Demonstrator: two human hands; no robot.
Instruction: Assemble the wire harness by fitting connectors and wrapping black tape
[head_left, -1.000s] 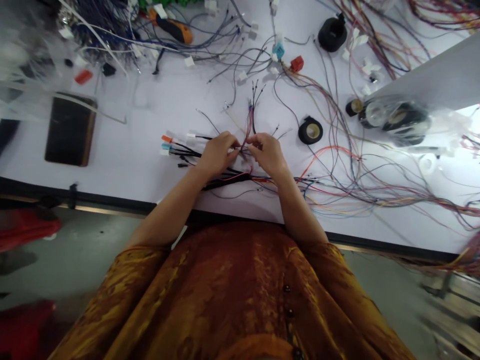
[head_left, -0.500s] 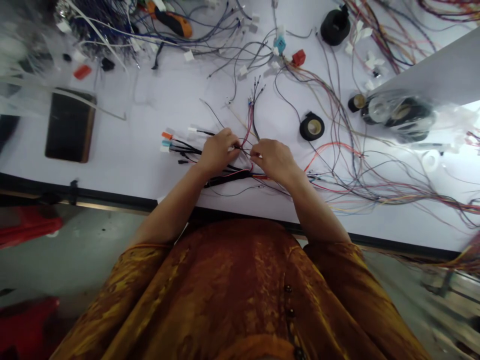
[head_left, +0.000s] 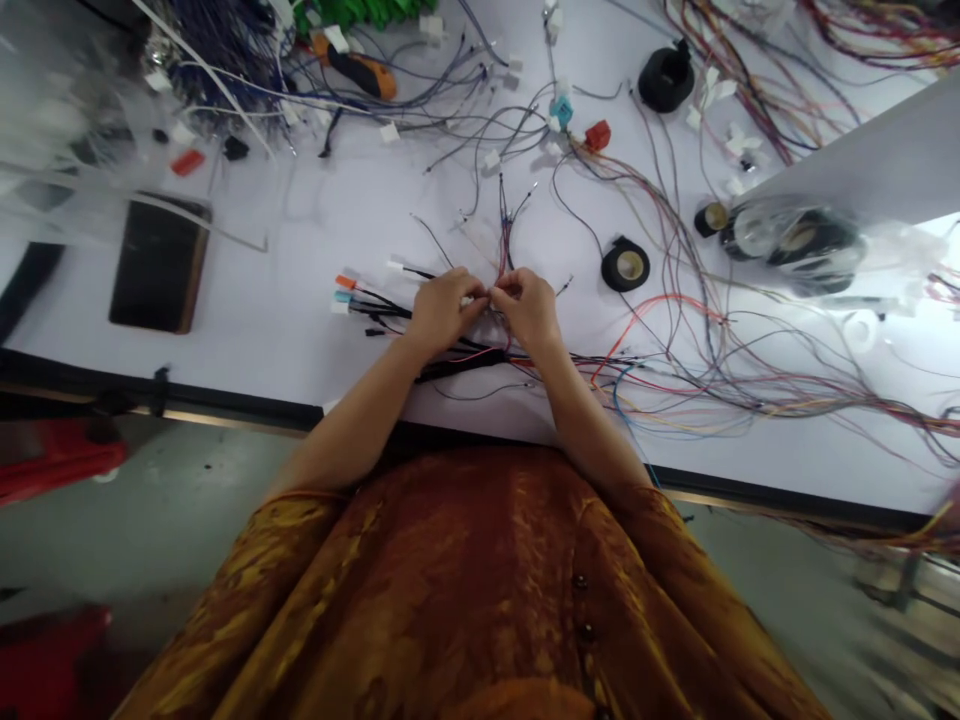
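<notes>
My left hand (head_left: 444, 308) and my right hand (head_left: 527, 308) meet fingertip to fingertip over a wire harness on the white table. Both hands pinch thin wires (head_left: 504, 245) of the harness where a branch with bare terminal ends points away from me. The exact strands between the fingers are too small to make out. Left of my left hand, black-sleeved branches end in an orange connector (head_left: 346, 283) and white and blue ones. Below the hands runs the black-taped trunk (head_left: 480, 362), which continues right as loose coloured wires (head_left: 675, 385).
A roll of black tape (head_left: 625, 264) lies right of my hands, with another black roll (head_left: 666, 80) farther back. At the left rests a phone (head_left: 160, 263). Orange-black cutters (head_left: 360, 72), a red connector (head_left: 597, 135) and tangled wires cover the far side.
My right hand has moved left, up against my left fingertips, and its fingers have turned more upward. The view has shifted slightly, and green items now show at the far edge.
</notes>
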